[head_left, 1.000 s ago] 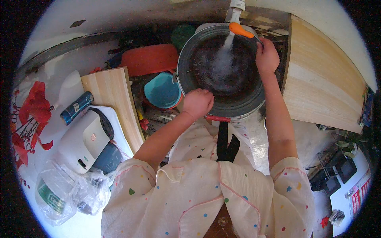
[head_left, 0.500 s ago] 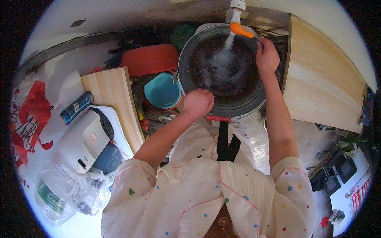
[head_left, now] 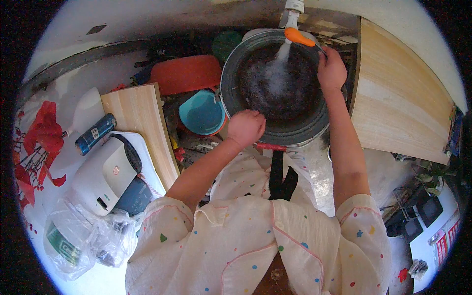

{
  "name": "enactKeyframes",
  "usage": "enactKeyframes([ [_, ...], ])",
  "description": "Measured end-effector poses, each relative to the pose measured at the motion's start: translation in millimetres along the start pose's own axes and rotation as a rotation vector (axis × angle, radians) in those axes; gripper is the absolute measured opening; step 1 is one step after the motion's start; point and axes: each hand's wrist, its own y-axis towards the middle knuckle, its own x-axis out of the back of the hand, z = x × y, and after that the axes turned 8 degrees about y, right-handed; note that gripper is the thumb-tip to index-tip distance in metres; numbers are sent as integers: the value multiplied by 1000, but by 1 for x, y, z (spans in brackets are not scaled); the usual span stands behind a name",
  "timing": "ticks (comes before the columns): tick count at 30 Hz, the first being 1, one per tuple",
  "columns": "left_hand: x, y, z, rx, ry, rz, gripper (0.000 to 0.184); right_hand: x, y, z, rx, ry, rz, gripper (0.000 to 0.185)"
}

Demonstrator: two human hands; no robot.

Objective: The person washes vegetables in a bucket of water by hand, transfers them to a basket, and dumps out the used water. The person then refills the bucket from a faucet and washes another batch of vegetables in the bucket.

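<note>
Large round dark bucket with a grey rim (head_left: 297, 132), in front of the person; the other places are given from it. Water (head_left: 275, 93) inside it, dark, its surface churned pale where a stream falls. The stream comes from a white, narrow-necked tap (head_left: 292, 17) above the bucket's far edge.

Right hand (head_left: 332, 69): at the bucket's right rim, toward the far side. Fingers closed narrow about the dark shank of a slim tool with a smooth orange end (head_left: 299, 37). The tool slants over the bucket's far right part, orange end across the tap's spout in this view; cannot tell whether the two touch.

Left hand (head_left: 247, 129): over the bucket's near left rim, back of hand up, fingers curled. Cannot tell whether they grip the rim or only rest there.

Cylindrical red grip (head_left: 270, 146) at the bucket's near side, just right of the left hand.

Left of the bucket: round blue plastic basin (head_left: 201, 113) close by; wide red plastic tub (head_left: 187, 73) beyond it. Farther left, pale wood-grain board (head_left: 142, 123), then a boxy white machine (head_left: 105, 174).

Right of the bucket: broad flat pale wood-grain panel (head_left: 400, 101).
</note>
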Motion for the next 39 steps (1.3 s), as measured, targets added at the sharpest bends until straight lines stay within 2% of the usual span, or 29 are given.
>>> enactKeyframes([
  [29, -5, 1, 0, 16, 10, 14, 19, -1, 0, -3, -26, 12, 11, 23],
  [32, -1, 6, -3, 88, -76, 6, 17, -2, -1, -5, -39, 35, 0, 24],
  [34, 30, 23, -17, 185, -147, 210, 11, -3, 0, -7, -29, 35, -8, 24],
  [36, 30, 34, -27, 174, -263, 158, 11, -3, 1, -10, -22, 32, -11, 24],
  [37, 30, 39, -31, 163, -376, 105, 21, -4, 2, -12, -21, 29, -13, 24],
  [38, 31, 43, -38, 166, -375, 105, 21, -5, 2, -12, -20, 27, -14, 23],
  [39, 33, 43, -45, 124, -234, -41, 32, -6, 0, -11, -19, 29, -9, 23],
])
